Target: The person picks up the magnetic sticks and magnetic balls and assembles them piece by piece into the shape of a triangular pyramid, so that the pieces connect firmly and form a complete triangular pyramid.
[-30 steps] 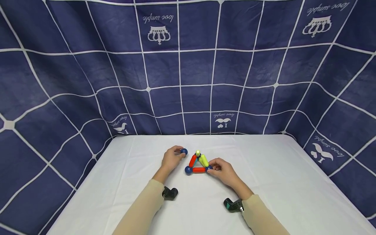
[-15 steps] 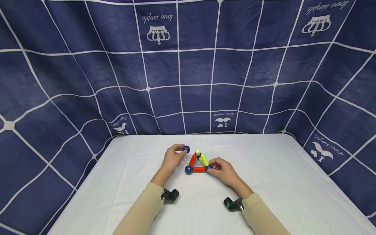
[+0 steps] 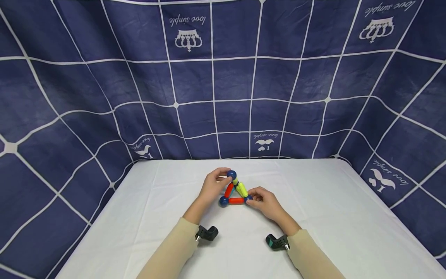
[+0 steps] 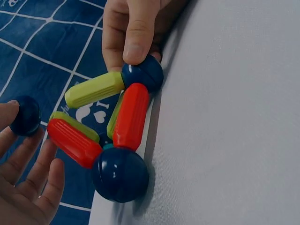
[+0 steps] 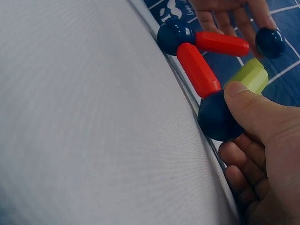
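Observation:
A frame of magnetic rods and blue balls rests on the white table. Along its front a red rod [image 3: 236, 200] joins a left corner ball [image 3: 223, 201] to a right corner ball [image 5: 216, 117]. Another red rod [image 4: 75, 143] and a yellow-green rod [image 3: 242, 190] slant upward from these two corners. Between thumb and fingers my left hand [image 3: 210, 186] pinches a loose blue ball [image 3: 231, 175], held just above the frame's upper end. My right hand [image 3: 266, 203] grips the right corner ball. The back corner is mostly hidden behind rods and the raised ball.
White cloth covers the table [image 3: 167, 248]. Behind and at both sides hangs a dark blue curtain [image 3: 230, 81] with white grid lines. A small black camera [image 3: 208, 233] sits at the left wrist, and another black camera [image 3: 277, 242] at the right.
My left hand has carried the loose blue ball rightward and slightly away, from beside the frame to over its top. My right hand stays on the corner ball, and the frame stays put.

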`<state>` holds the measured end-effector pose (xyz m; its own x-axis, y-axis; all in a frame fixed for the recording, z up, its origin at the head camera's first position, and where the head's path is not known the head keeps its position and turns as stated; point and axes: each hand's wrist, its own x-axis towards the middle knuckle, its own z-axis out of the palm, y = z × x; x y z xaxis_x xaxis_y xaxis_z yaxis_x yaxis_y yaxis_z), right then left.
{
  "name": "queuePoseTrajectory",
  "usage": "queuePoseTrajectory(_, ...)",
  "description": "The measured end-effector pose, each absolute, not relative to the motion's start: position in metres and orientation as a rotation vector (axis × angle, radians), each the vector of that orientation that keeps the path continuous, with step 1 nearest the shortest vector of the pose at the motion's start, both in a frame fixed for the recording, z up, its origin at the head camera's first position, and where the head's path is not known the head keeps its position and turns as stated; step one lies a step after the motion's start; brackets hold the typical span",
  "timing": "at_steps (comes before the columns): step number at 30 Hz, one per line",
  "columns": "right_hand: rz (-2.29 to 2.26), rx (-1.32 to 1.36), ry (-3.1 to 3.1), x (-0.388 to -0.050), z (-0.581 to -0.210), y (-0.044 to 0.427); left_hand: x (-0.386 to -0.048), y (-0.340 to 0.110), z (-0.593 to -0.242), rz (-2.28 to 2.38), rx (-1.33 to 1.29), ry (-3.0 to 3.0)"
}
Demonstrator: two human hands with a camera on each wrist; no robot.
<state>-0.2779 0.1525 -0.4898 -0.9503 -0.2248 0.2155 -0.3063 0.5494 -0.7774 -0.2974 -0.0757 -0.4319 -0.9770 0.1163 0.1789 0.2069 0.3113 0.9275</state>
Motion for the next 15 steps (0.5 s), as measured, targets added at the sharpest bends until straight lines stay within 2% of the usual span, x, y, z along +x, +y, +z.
queuePoseTrajectory(15, 1.374, 0.473, -2.690, -0.2791, -0.4919, 0.1541, -0.2943, -0.0666, -0.4375, -1.688, -0.333, -2.537)
